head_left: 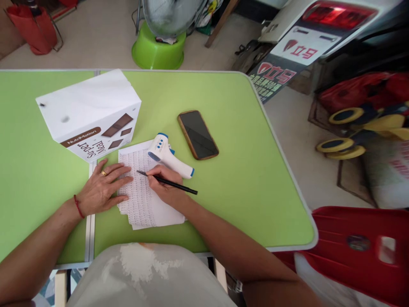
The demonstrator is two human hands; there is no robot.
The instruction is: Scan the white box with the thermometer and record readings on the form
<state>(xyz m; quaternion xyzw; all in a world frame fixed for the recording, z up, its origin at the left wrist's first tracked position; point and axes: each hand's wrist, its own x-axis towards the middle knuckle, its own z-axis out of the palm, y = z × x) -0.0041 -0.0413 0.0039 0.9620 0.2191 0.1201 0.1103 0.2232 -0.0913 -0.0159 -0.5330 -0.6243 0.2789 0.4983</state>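
My right hand [166,183] grips a black pen [175,184], its tip on a sheet of paper [140,204] covered in rows of small handwriting. The paper's right part is blank, and more sheets seem to lie under it. My left hand [104,187] lies flat with fingers apart, fingertips resting on the paper's left edge. Across the top of the paper lies a white and blue infrared thermometer [171,157], just beyond my right hand. A smartphone in a brown case [200,135] lies to the right of the thermometer.
A white "NutriMotion" box [92,111] stands on the green folding table [255,192], beyond my left hand. Past the far edge, a fan [171,15] rests on a green stool [158,49]. A red plastic chair [361,256] is at the right, below a vehicle's tail light [338,15].
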